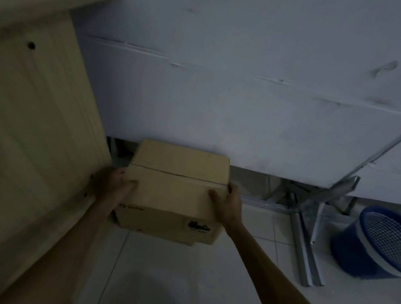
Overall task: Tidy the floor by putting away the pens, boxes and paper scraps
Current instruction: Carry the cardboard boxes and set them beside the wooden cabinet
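- Cardboard box (pixel 175 191) is held between both hands, just ahead of the person, low near the tiled floor (pixel 180 286); whether its base touches the tiles cannot be told.
- Left hand (pixel 116 185) is clamped on the box's left edge, thumb laid on the top, fingers hidden down the side.
- Right hand (pixel 229 202) is clamped on the right edge in the same way, thumb on top.
- Box is bracketed evenly; neither hand is judged nearer. Its long axis runs from one hand across to the other.
- Beyond the fingertips a gap is seen under a white panel (pixel 248 107); the far edge of the box lies at or just below that panel's lower edge.
- Just outside the left hand stands a wooden cabinet (pixel 32 121), close to the knuckles; clearance there is judged tight for any push forward.
- Well off past the right hand: blue basket (pixel 383 243), metal rails (pixel 305 249).
- Count: boxes, one; baskets, one; pens, none seen; paper scraps, none seen.
- Dim, blurred frame; box print is unreadable.
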